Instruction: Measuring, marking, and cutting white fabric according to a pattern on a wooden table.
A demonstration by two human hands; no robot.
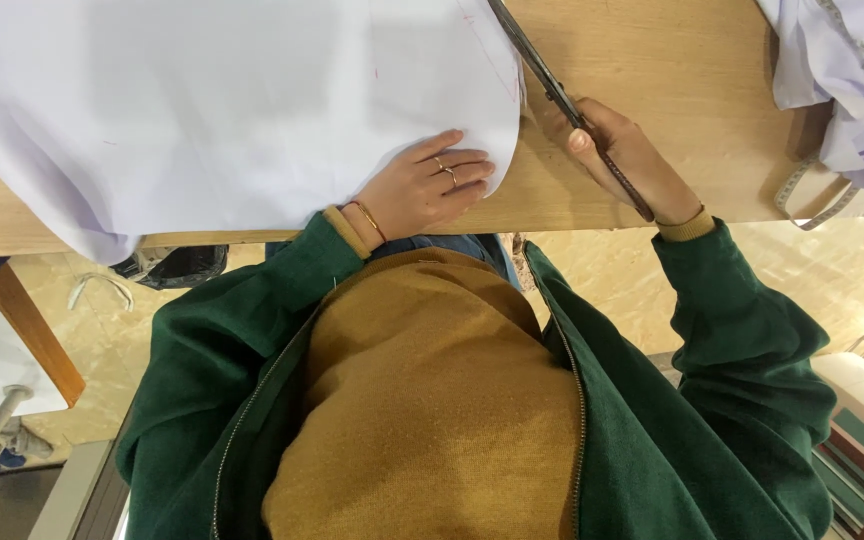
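Note:
A large white fabric (202, 100) with faint red marked lines lies spread over the wooden table (672, 60). My left hand (422, 190), with rings and a thin bangle, rests flat on the fabric's near curved edge, fingers apart. My right hand (622, 155) grips the handles of long dark scissors (537, 60). Their blades point away from me and run along the fabric's right edge. Green jacket sleeves cover both my arms.
A heap of pale lilac cloth (852, 70) sits at the table's far right, and a measuring tape (812, 195) hangs over the edge there. Below the table on the left are a wooden leg (32, 330) and a dark bag (177, 265) on the floor.

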